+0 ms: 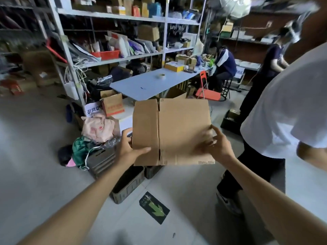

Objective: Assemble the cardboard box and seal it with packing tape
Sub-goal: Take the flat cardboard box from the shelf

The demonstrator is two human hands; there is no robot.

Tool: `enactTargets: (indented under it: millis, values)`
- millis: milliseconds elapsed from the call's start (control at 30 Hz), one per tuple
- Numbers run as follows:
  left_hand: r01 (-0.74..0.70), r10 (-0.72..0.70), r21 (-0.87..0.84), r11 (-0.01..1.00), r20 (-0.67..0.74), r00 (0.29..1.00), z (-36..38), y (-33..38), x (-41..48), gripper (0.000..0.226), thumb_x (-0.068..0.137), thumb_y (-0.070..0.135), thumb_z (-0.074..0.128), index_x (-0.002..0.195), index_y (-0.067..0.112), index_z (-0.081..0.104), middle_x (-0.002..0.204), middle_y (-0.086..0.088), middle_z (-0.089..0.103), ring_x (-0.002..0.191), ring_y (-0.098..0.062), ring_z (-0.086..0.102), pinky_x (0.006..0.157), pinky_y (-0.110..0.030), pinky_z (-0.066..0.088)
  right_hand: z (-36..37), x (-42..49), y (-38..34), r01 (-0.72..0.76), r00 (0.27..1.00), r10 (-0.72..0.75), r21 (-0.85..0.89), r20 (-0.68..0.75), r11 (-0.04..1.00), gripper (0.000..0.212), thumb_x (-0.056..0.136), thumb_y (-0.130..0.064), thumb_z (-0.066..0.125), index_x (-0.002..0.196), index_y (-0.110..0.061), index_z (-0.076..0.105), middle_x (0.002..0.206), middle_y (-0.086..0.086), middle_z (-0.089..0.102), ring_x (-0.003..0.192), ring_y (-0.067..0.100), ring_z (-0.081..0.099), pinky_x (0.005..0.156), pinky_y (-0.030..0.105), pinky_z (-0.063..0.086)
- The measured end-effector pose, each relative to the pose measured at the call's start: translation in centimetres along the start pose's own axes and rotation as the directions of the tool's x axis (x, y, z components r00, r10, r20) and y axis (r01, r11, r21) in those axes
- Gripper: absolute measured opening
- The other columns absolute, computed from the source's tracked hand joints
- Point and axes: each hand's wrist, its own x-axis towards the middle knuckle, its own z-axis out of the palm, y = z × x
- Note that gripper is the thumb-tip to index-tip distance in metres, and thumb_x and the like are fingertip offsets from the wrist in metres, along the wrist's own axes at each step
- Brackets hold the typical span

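I am holding the flattened cardboard box (pixel 173 131) up in front of me, above the floor, with both hands. My left hand (pixel 127 149) is gripping its left edge, thumb lying across the near face. My right hand (pixel 215 145) is clasping the right edge, its fingers blurred. The roll of packing tape (pixel 160 76) is lying well beyond, on the pale blue table (pixel 127 85). A person in a white T-shirt (pixel 286 106) is standing close on the right.
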Motion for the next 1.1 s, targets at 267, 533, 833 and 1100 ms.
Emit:
enactTargets:
  millis: [267, 533, 833, 1100]
  values:
    - [-0.006, 0.01, -0.036, 0.999, 0.107, 0.994, 5.8, 0.0, 18.3, 0.084, 0.063, 0.011, 0.087, 0.129, 0.023, 0.037, 0.09, 0.008, 0.052, 0.082, -0.005, 0.055, 0.062, -0.011, 0.046, 1.8, 16.3, -0.8, -0.056, 0.995, 0.055, -0.006, -0.078, 0.998, 0.096, 0.067, -0.006, 0.08, 0.145, -0.036, 0.032, 0.103, 0.003, 0.057, 0.095, 0.026, 0.061, 0.078, 0.031, 0.05]
    - [-0.006, 0.003, 0.016, 1.0, 0.199, 0.98, 15.2, 1.6, 35.0, 0.088, 0.065, 0.016, 0.086, 0.135, 0.024, 0.035, 0.109, -0.002, 0.051, 0.102, -0.019, 0.05, 0.08, -0.029, 0.04, 1.1, 32.4, 2.0, -0.108, 0.979, 0.107, 0.005, -0.175, 0.994, 0.098, 0.066, -0.006, 0.081, 0.147, -0.032, 0.032, 0.1, 0.005, 0.06, 0.094, 0.026, 0.061, 0.084, 0.033, 0.051]
    - [0.04, -0.041, 0.011, 0.999, 0.154, 0.987, 28.0, 2.8, 51.4, 0.087, 0.066, 0.018, 0.086, 0.134, 0.025, 0.032, 0.112, 0.002, 0.053, 0.098, -0.01, 0.052, 0.078, -0.021, 0.042, -2.7, 54.9, 5.1, -0.068, 0.995, 0.055, -0.172, -0.078, 0.983, 0.106, 0.057, -0.019, 0.088, 0.144, -0.034, 0.029, 0.099, 0.01, 0.064, 0.089, 0.031, 0.064, 0.08, 0.045, 0.055]
    - [0.085, -0.089, 0.053, 0.995, 0.071, 0.994, 36.6, 2.8, 66.3, 0.086, 0.063, 0.023, 0.088, 0.129, 0.03, 0.034, 0.111, 0.008, 0.054, 0.098, -0.008, 0.053, 0.073, -0.019, 0.042, -2.8, 74.6, 7.3, -0.028, 0.999, 0.031, -0.134, 0.019, 0.991, 0.104, 0.058, -0.012, 0.085, 0.143, -0.036, 0.03, 0.096, 0.009, 0.066, 0.086, 0.03, 0.065, 0.076, 0.044, 0.056]
